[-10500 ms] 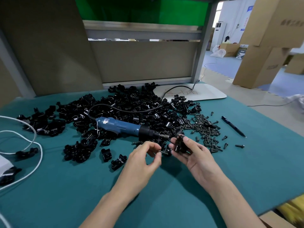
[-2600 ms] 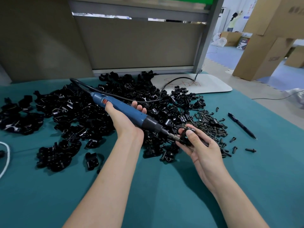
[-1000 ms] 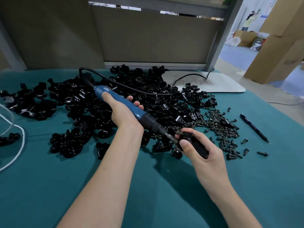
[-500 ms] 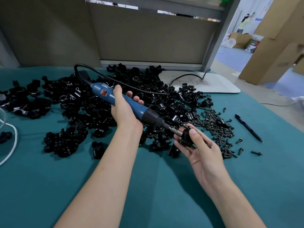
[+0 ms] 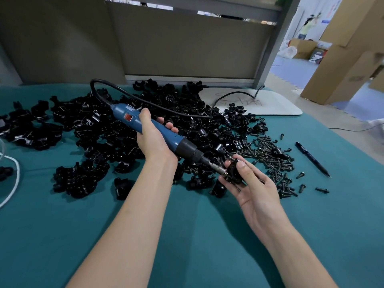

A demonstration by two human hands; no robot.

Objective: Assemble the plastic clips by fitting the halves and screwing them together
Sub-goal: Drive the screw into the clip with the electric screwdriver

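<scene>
The screwdriver [image 5: 126, 114], since lifted, was gripped by the left hand [image 5: 152, 143], its bit seemingly touching the clip [image 5: 233, 170] pinched by the right hand [image 5: 255, 192].

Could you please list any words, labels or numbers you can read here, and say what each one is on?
No text here can be read clearly.
Red handwriting on the white board: illegible scrawl.
Small white label on the blue screwdriver: too blurred to read.
Faint marks on the cardboard box: too blurred to read.

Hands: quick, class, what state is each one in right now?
Left hand: grips the blue screwdriver.
Right hand: holds a black clip at the screwdriver's tip.
</scene>
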